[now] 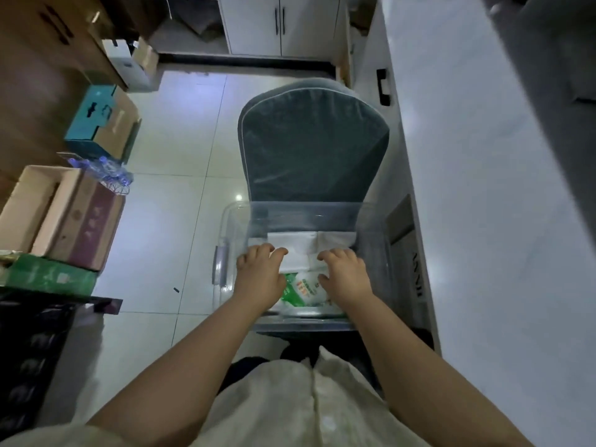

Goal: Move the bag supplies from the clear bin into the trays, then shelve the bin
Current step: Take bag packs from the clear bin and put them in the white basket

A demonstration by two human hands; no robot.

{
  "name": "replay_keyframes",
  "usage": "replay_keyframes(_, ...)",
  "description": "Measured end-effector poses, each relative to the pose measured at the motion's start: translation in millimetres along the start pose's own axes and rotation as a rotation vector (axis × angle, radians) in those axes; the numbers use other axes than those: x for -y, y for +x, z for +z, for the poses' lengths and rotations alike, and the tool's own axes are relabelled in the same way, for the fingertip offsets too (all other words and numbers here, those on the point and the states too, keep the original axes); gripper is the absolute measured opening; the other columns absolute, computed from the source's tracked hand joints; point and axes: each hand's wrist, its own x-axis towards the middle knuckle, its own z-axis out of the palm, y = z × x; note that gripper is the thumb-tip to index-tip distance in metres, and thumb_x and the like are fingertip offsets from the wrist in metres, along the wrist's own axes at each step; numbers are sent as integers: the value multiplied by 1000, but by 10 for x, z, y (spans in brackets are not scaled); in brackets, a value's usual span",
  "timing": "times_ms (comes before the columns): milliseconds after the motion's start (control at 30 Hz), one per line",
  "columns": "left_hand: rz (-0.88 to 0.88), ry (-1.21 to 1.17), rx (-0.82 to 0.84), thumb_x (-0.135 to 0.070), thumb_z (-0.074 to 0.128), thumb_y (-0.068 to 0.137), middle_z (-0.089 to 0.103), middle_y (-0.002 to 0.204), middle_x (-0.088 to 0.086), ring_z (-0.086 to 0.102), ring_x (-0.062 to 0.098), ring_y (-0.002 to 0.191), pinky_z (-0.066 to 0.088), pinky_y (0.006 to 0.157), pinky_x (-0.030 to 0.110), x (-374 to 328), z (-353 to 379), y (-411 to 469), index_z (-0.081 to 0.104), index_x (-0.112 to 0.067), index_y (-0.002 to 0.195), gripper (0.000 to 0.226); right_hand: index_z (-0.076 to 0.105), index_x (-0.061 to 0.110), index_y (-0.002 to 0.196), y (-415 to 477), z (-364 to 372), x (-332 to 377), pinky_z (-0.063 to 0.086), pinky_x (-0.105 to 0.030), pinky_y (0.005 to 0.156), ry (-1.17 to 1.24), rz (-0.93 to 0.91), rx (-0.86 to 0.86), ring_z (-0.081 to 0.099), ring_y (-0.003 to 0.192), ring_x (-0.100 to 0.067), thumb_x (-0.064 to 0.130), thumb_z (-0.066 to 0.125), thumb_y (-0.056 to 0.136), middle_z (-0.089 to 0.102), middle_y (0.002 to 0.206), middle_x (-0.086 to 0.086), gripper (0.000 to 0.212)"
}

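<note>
Both hands' grip (259,272) (346,274) seemingly loose on bags (298,250)

clear bin (371,240) on chair (312,146), bag supplies (303,288) inside, boxes (64,217) left

chair back (312,146) mid-frame is dusty teal with pale piping. clear bin (371,227) below it has white packs (300,243) plus a green-and-white printed bag (301,290). Left side: teal box (92,119), maroon-sided carton (92,230), green box (48,275).

Both bare arms are reaching forward and down, left hand (258,274) and right hand (346,274) lying palms-down side by side, fingers apparently loosely curled, gripping nothing.
</note>
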Motion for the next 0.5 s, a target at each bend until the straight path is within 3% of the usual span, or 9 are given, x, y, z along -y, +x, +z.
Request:
replay_keyframes(233, 46, 2, 188, -36, 60, 85, 41, 142, 5, 35, 28, 126, 29, 101, 43, 27, 663, 881, 41, -26, 138, 57, 53, 19, 125, 786, 529, -509, 37, -42, 93, 95, 129, 131, 44, 116, -30, 16, 61, 82, 55, 127, -7, 43)
replay_keyframes(367, 70, -14, 254, -28, 55, 91, 32, 152, 8, 28, 29, 135, 29, 105, 49, 118, 1248, 1399, 34, -24, 143, 56, 57, 12, 122, 1096, 1000, -834, 42, -44, 95, 217, 197, 114, 44, 112, -34, 2, 60, 80, 56, 122, -14, 43)
replay_keyframes(500, 87, 18, 312, -17, 55, 90, 23, 156, 12, 19, 31, 141, 23, 110, 51, 163, 1764, 1816, 26, -19, 148, 65, 62, 16, 114, 1288, 1382, -987, 49, -46, 88, 263, 273, 40, 53, 103, -33, 1, 61, 76, 63, 113, -12, 41)
